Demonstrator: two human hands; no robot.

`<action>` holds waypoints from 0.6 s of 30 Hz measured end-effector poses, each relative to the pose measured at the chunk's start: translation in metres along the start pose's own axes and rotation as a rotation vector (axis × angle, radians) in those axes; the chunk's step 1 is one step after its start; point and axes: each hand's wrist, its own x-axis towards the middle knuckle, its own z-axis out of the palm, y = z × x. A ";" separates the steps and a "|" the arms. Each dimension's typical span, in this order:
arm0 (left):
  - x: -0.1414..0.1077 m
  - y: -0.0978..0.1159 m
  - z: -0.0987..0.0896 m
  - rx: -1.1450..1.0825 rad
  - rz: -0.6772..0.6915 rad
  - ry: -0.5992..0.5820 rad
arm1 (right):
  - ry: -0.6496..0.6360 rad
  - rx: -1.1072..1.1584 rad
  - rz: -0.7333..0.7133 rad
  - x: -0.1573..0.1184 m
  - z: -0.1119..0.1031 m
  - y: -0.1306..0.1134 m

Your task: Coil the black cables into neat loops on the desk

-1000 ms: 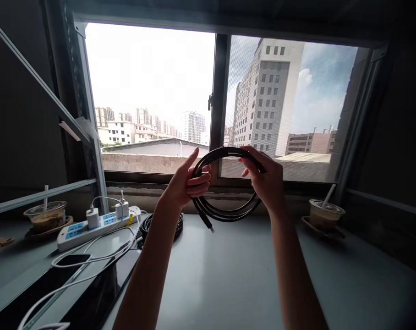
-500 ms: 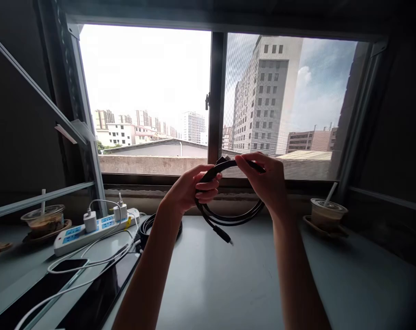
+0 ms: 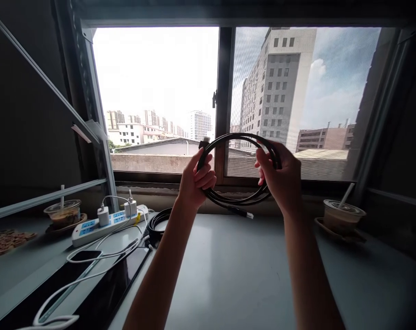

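Observation:
A black cable (image 3: 240, 136), wound into a loose coil of several turns, is held up in front of the window, above the table. My left hand (image 3: 197, 176) is closed round the left side of the coil, and one connector (image 3: 204, 143) sticks up above its thumb. My right hand (image 3: 280, 176) grips the coil's right side between thumb and fingers. The cable's other end, a plug with a pale metal tip (image 3: 244, 212), hangs loose below the coil. Part of the coil is hidden behind the fingers.
At left lie a white power strip (image 3: 91, 233) with chargers, white cables, two dark flat screens (image 3: 106, 279) and another black cable coil (image 3: 156, 224). Lidded drink cups stand at left (image 3: 62, 214) and right (image 3: 343, 215). The grey table (image 3: 235, 270) runs below the window.
The coil has been raised and now looks rounder. My right hand has moved from its top to its right side. The hanging plug has swung right, and the whole view has shifted slightly.

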 end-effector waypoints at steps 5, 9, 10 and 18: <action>-0.004 -0.005 0.009 -0.029 -0.037 -0.068 | 0.081 0.225 0.215 -0.001 -0.006 -0.011; -0.006 -0.004 0.013 -0.024 -0.094 -0.208 | -0.057 0.376 0.327 0.001 -0.019 -0.013; -0.006 -0.003 0.013 -0.022 -0.109 -0.209 | -0.076 0.386 0.319 0.002 -0.021 -0.013; -0.003 -0.001 0.002 0.201 -0.275 -0.166 | 0.029 -0.291 -0.249 -0.004 -0.012 -0.017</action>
